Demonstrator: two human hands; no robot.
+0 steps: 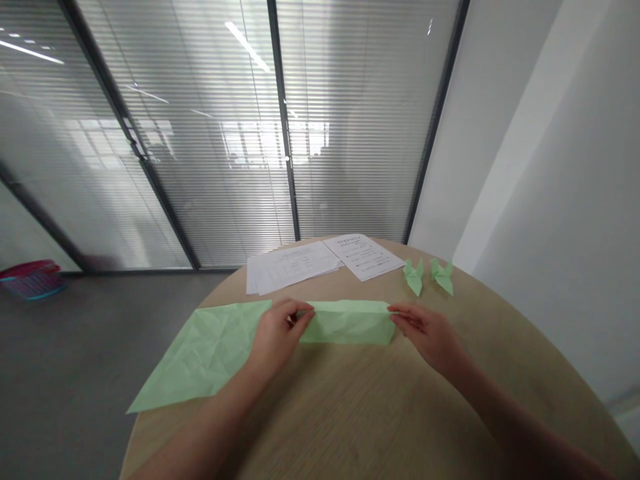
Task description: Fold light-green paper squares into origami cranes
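A folded strip of light green paper [347,325] lies across the middle of the table, with creases along it. My left hand [280,328] pinches its left end between thumb and fingers. At the strip's right end, my right hand [425,330] pinches the upper corner the same way. Under and beside my left forearm spreads a larger creased green sheet [210,347], its lower left corner reaching past the table edge. Part of that sheet is hidden by my left hand and arm.
Two folded green paper figures, one [414,277] left of the other [443,276], stand at the back right. Printed white sheets [300,265] lie at the back of the round wooden table [360,413]. A red and blue basket [33,279] sits on the floor by the glass wall.
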